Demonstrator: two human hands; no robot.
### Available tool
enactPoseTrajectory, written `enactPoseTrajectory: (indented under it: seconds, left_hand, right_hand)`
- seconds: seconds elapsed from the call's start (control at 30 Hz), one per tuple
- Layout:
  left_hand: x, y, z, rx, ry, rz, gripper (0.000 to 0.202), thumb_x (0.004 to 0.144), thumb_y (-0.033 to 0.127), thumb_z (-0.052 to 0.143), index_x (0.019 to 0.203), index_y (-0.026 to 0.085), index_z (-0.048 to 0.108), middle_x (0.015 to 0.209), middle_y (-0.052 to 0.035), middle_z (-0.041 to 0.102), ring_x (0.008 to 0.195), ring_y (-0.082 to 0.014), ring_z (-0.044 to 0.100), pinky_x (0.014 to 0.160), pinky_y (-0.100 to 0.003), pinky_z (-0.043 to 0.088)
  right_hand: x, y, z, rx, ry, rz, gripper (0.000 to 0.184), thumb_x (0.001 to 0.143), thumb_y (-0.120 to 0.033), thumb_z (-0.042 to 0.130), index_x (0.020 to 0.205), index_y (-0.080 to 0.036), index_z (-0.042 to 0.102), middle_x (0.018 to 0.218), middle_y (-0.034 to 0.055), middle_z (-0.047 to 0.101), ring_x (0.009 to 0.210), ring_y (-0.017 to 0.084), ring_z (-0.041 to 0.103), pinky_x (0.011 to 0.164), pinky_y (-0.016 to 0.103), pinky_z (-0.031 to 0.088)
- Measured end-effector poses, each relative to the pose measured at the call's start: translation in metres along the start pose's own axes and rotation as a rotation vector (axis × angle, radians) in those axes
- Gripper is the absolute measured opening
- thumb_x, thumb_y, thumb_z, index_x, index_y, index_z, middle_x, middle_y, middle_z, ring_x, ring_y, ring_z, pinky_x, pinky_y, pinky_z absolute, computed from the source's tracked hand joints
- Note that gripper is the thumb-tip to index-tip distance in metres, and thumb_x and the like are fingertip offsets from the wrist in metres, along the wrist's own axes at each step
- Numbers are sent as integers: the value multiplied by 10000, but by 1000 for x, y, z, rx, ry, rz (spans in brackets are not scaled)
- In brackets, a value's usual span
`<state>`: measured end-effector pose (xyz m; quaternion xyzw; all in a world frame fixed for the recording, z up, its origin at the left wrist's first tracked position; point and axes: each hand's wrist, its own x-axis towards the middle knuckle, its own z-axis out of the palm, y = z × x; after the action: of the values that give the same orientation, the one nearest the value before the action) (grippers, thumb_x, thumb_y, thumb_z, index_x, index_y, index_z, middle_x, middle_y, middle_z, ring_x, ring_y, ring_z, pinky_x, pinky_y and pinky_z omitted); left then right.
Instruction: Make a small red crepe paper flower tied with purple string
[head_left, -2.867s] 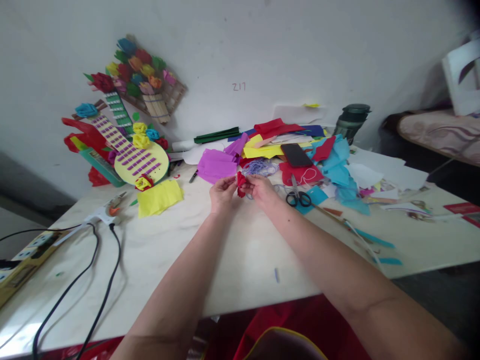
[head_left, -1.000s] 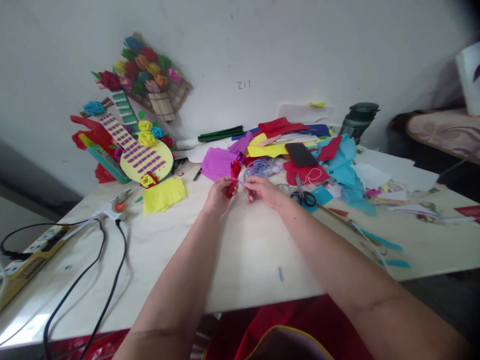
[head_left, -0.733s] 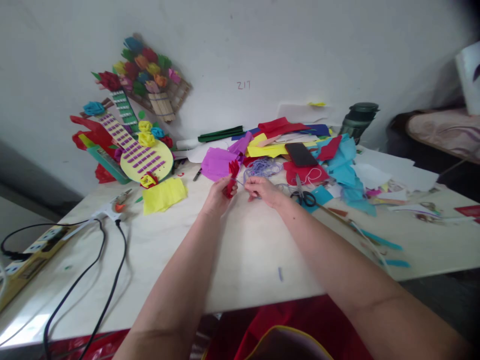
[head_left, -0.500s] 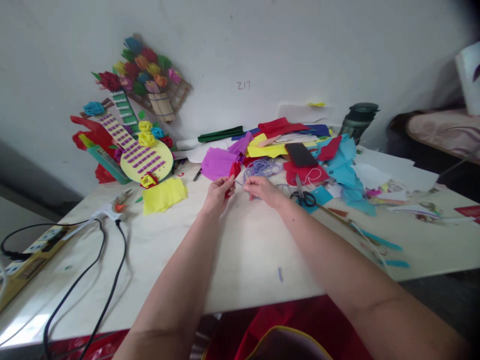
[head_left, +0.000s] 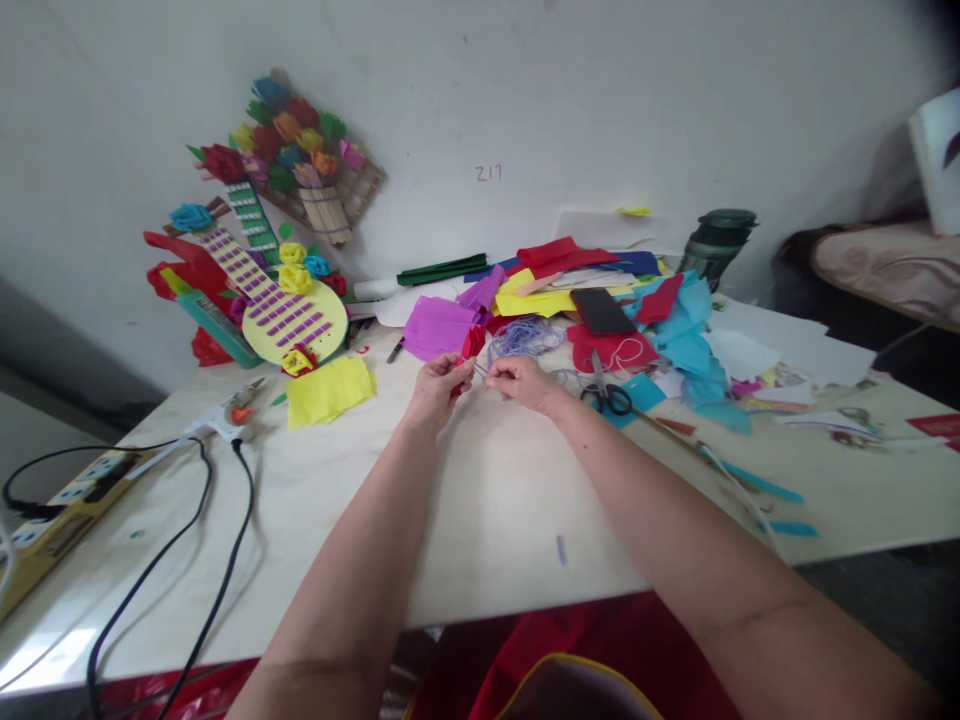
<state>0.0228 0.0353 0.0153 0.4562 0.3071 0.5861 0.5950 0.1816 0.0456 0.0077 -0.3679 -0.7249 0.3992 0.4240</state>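
Note:
My left hand (head_left: pixel 439 390) is closed on a gathered piece of red crepe paper (head_left: pixel 473 342), whose top sticks up above the fingers. A short stretch of thin purple yarn (head_left: pixel 481 369) runs from the red paper to my right hand (head_left: pixel 521 382), which pinches it between thumb and fingers. Behind the hands lies a loose tangle of pale purple yarn (head_left: pixel 525 337). Purple crepe paper (head_left: pixel 439 327) is spread just beyond my left hand. Black-handled scissors (head_left: pixel 607 396) rest to the right of my right hand.
A glue gun (head_left: pixel 225 418) with black cables and a power strip (head_left: pixel 67 520) are at left. Yellow crepe paper (head_left: pixel 330 390) lies near a paper-flower guitar (head_left: pixel 292 320). A phone (head_left: pixel 602 311), blue crepe paper (head_left: pixel 686 340), paper scraps and a dark bottle (head_left: pixel 718 245) occupy the right.
My hands have stayed in nearly the same place. The fingers of my right hand have curled in more on the yarn, close to the red paper.

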Motion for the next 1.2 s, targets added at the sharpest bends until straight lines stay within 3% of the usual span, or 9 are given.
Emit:
enactPoseTrajectory:
  seconds: [0.2,0.33,0.47,0.57,0.73,0.83,1.0,1.07,1.2]
  left_hand:
    - [-1,2,1,18,-6,-20,246,534,191,777,687,114,600,567,31,527,453,-26,409,446,-184,299]
    - [-1,2,-4,44,49,-26,275,520,204,782,685,117,579,561,28,532,472,-40,441,443,-179,318]
    - [0,1,-10,100,95,-31,332,536,248,776,769,133,569,691,-11,624,546,-76,534,434,-177,342]
    - [0,1,-11,102,66,-20,337,559,264,764,788,137,553,748,-34,657,522,-72,539,423,-176,335]
    - [-1,2,-10,67,-6,-36,300,575,243,752,774,116,569,660,-24,638,432,-39,468,401,-170,300]
    - [-2,3,-8,57,-44,-65,291,580,236,749,773,109,573,664,-33,636,425,-36,462,366,-163,251]
    - [-5,2,0,-27,-137,-33,297,613,221,728,841,133,560,655,-18,629,374,-15,399,342,-156,202]
    - [-7,2,5,-58,-176,-26,332,625,216,722,902,153,551,636,-5,618,359,-9,361,342,-155,180]
    - [-11,2,15,-69,-244,-65,358,602,229,740,897,159,551,591,7,595,341,-2,311,342,-162,146]
  right_hand:
    - [1,5,1,17,-3,22,108,662,-242,561,582,-169,559,510,-43,424,487,81,399,446,209,403]
    - [-1,0,2,62,5,33,124,671,-264,565,591,-170,546,520,-42,416,485,85,409,430,211,408]
    - [-3,-8,0,269,108,76,185,694,-356,589,654,-184,533,521,-59,399,438,69,378,412,214,414]
    - [-2,-10,-4,404,177,117,233,717,-428,573,711,-196,553,510,-72,374,400,58,327,411,226,418]
    - [0,-6,-7,175,169,220,194,612,-321,692,595,-170,572,494,-40,461,431,81,426,427,229,386]
    - [2,-6,-6,393,203,183,217,618,-321,690,550,-175,544,513,-31,481,502,94,475,542,256,446]
    - [3,-18,-1,889,219,108,329,677,-389,641,534,-194,417,737,35,595,758,163,570,708,326,486]
    - [3,-25,0,955,243,114,344,712,-434,602,562,-209,389,685,29,562,737,171,556,686,340,487]
    - [6,-29,-1,898,334,124,394,762,-520,526,587,-227,329,516,-20,357,580,152,460,603,315,456]
